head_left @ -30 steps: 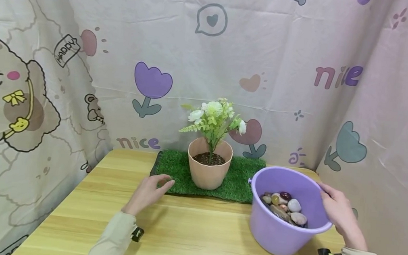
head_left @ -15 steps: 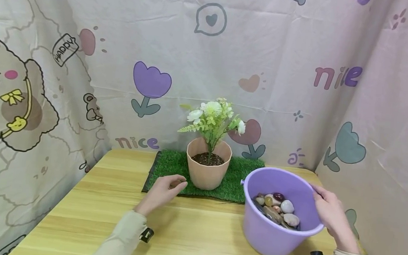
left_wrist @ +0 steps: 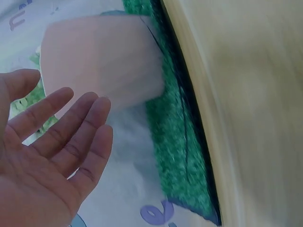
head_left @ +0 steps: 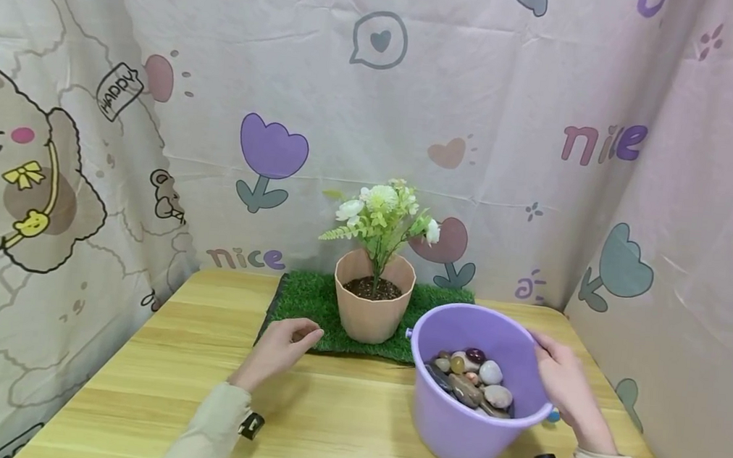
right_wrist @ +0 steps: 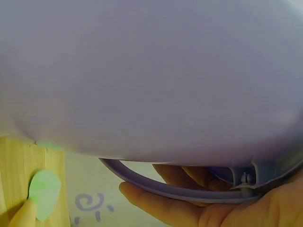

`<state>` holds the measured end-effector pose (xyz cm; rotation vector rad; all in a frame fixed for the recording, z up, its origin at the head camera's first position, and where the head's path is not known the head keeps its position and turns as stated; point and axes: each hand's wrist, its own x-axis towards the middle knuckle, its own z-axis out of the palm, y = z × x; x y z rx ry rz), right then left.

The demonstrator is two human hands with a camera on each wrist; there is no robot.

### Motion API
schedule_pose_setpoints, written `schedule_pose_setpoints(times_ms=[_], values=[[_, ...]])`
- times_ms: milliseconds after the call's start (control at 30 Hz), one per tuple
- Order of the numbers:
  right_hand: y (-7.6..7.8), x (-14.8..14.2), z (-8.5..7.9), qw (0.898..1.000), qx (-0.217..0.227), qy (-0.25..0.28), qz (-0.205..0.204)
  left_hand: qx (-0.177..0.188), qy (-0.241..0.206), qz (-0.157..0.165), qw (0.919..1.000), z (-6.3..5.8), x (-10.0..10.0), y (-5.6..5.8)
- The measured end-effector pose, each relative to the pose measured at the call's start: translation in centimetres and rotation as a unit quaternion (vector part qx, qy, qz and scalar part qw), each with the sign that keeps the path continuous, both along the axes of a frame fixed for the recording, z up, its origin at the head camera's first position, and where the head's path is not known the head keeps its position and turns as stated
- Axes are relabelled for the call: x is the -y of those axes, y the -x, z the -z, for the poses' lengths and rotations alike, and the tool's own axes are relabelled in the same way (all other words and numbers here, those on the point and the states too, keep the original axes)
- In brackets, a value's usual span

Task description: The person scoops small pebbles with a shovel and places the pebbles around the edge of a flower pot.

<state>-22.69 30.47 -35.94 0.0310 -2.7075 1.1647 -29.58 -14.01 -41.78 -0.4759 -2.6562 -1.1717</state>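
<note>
My right hand (head_left: 561, 377) grips the purple bucket (head_left: 453, 440) at the right side of its rim. In the right wrist view the fingers curl round the bucket's handle (right_wrist: 156, 186), close under the wall. Several smooth stones (head_left: 466, 389) in grey, brown, white and dark red lie at the bottom of the bucket. My left hand (head_left: 280, 349) hovers near the front left of the green turf mat (head_left: 307, 304), holding nothing. Its fingers are loosely bent, palm facing the pink flowerpot (left_wrist: 99, 56) in the left wrist view. White flowers (head_left: 381, 208) and leaves rise from dark soil in the pot.
The wooden table (head_left: 336, 430) reaches up to a printed cloth backdrop (head_left: 508, 110), which also covers both sides. Behind the bucket a small blue thing (head_left: 554, 416) shows on the table. A pale green oval thing (right_wrist: 44, 195) lies on the wood in the right wrist view.
The bucket has slid left with my right hand, uncovering a small blue thing at its right. My left hand went right, then drew slightly back left.
</note>
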Motion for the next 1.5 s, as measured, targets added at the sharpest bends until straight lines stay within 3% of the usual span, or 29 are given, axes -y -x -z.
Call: schedule_pose_setpoints(times_ms=[433,900,1100,1300,1500], values=[[0.2,4.2,0.0,0.998,0.015,0.052,-0.034,0.015,0.014,-0.024,0.9995,1.1,3.3,-0.1],[1.7,8.9,0.1,0.989,0.013,0.141,-0.053,0.020,0.035,-0.033,0.9987,1.9,5.9,0.2],[2.2,11.6,0.3,0.989,0.013,0.141,-0.050,0.029,0.040,-0.038,0.9980,2.7,6.6,0.3],[2.8,13.9,0.4,0.988,-0.009,0.150,-0.044,0.016,0.044,-0.034,0.9983,3.1,7.1,0.6],[2.9,14.7,0.6,0.986,0.006,0.161,-0.053,0.023,0.038,-0.045,0.9980,3.5,7.5,0.4]])
